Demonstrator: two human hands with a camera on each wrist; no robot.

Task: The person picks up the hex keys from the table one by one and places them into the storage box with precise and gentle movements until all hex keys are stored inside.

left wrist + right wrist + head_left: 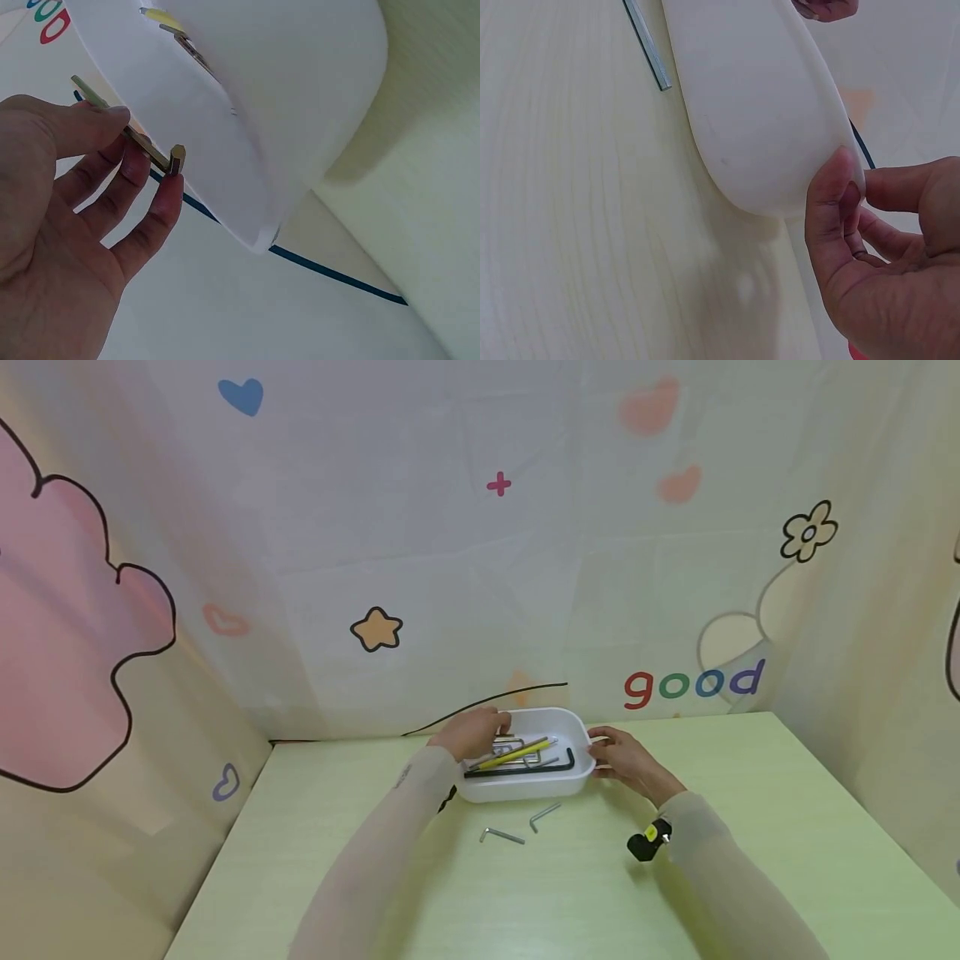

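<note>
A white plastic tray [498, 791] is near the table's back edge, holding several hex keys, among them a long black hex key [517, 771] and a yellow rod-like piece [517, 754]. Over its left end, my left hand [468, 733] pinches a short brass-toned hex key [154, 152] between thumb and fingers, its bent end pointing out past the fingertips. My right hand [630, 762] grips the tray's right rim, thumb on one side and fingers on the other, as the right wrist view shows. Whether the tray rests flat on the table is unclear.
Two silver hex keys, one on the left [504, 836] and one on the right [545, 816], lie on the pale table [570, 893] in front of the tray. A printed curtain [465, 568] hangs right behind the table's back edge.
</note>
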